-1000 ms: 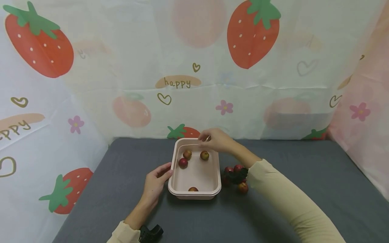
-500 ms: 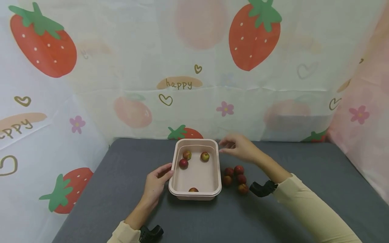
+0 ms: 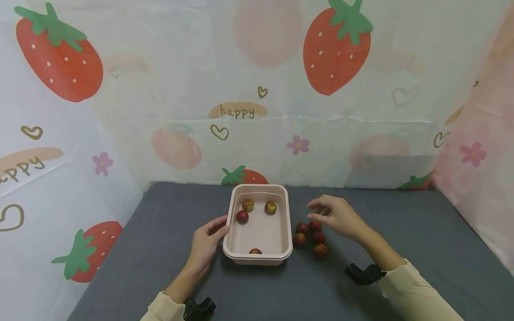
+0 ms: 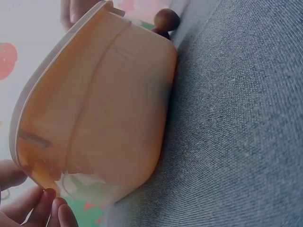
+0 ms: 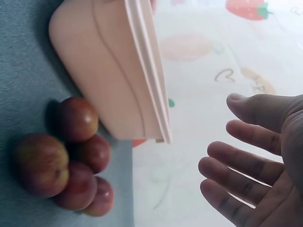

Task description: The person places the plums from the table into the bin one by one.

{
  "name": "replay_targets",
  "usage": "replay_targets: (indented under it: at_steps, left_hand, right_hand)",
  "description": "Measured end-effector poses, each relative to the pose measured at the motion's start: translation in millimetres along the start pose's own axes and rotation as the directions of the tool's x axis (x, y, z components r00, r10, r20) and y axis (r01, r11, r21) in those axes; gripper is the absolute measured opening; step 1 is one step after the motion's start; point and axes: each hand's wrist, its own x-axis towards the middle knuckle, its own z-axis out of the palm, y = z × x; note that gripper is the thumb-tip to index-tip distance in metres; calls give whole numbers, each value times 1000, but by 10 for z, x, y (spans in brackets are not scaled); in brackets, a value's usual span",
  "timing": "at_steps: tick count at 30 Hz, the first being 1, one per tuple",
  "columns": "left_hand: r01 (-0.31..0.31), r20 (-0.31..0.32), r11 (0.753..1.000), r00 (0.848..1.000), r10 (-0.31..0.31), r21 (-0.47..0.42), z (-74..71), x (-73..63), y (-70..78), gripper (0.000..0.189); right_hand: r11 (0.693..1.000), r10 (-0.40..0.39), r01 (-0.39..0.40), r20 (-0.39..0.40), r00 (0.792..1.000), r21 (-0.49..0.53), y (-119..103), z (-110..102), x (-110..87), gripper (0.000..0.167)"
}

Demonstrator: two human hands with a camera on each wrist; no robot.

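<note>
A pale pink plastic box [image 3: 258, 257] stands on the table, with several plums spread inside, among them a dark red one [image 3: 242, 217] and a greenish one [image 3: 270, 207]. My left hand [image 3: 204, 243] holds the box's left rim between thumb and fingers; the left wrist view shows the fingertips [image 4: 42, 203] at the rim. Right of the box, more plums [image 5: 41, 164] lie in a close cluster. Over the far side of that cluster hovers my right hand [image 3: 337, 216], nothing in it, its fingers spread and slightly bent in the right wrist view.
A dark grey cloth [image 3: 160, 232] covers the table. Behind it hangs a white curtain [image 3: 180, 89] printed with strawberries, and similar sheets close off the left and right sides. Black camera mounts [image 3: 364, 274] sit on both wrists.
My right hand has moved from above the box's far right corner, rightward and back toward me, to over the plum cluster. The left hand and the box have stayed in place.
</note>
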Motion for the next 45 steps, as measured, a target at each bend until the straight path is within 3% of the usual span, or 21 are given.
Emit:
replay_targets:
  at_steps: [10,19,28,35,45]
  left_hand:
    - [10,2,1000,1000,-10,-7,7,-21,11,38]
    - [12,-1,1000,1000,-12,7,8,-17,-12,39]
    - [-25,-7,999,1000,25,24,3,-18,-13,38]
    - [-32,-3,999,999,32,29,2,-30,3,38]
    - [-16,-8,999,1000,16,31,1,-43,16,36]
  right_hand:
    - [1000,20,-21,-49,999,-4,176,60,-324,22]
    - [999,40,-39,-9,999,16,335,256,-485,22]
    - [992,119,-121,62,991,29,408,404,-580,25]
    - [995,91,-90,28,995,-32,419,481,-626,20]
    - [993,118,-119,25,993,8,393,546,-673,24]
